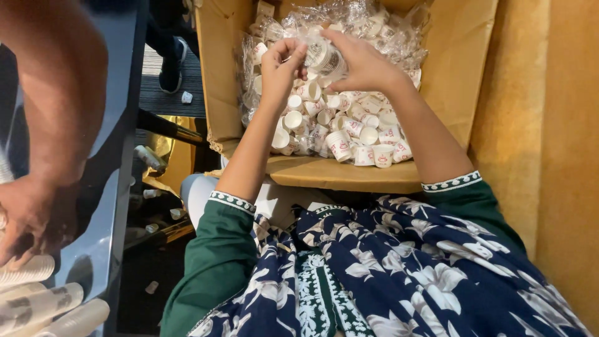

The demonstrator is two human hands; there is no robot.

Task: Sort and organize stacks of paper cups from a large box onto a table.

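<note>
Small white paper cup w/ a red print (pixel 324 57), still inside clear plastic wrap (pixel 349 19), is pinched between both hands over the open cardboard box (pixel 455 75). My left hand (pixel 279 68) has its fingertips closed on the film at the cup's left side; my right hand (pixel 362 62) is clamped on the cup and wrap from the right, thumb on top. Hands are close together, nearly touching. I judge the step in hand as working one cup free of its film, approx. mid-pull; the next move would call for a firm grip on the cup w/ one hand while the other peels, w/o crushing the thin wall. Below the hands the box is heaped w/ loose cups (pixel 349 134), most tipped on their sides, and more bagged ones toward the back. Box sits just past my lap, floral cloth (pixel 424 268) and green sleeves (pixel 212 256) in the foreground. At far left another person's arm (pixel 43 125) reaches down over stacked cup sleeves (pixel 37 306) beside a dark bench edge (pixel 115 187); that hand is blurred and cut off. Can't tell whether the film is torn yet, nor how deep the box goes.
</note>
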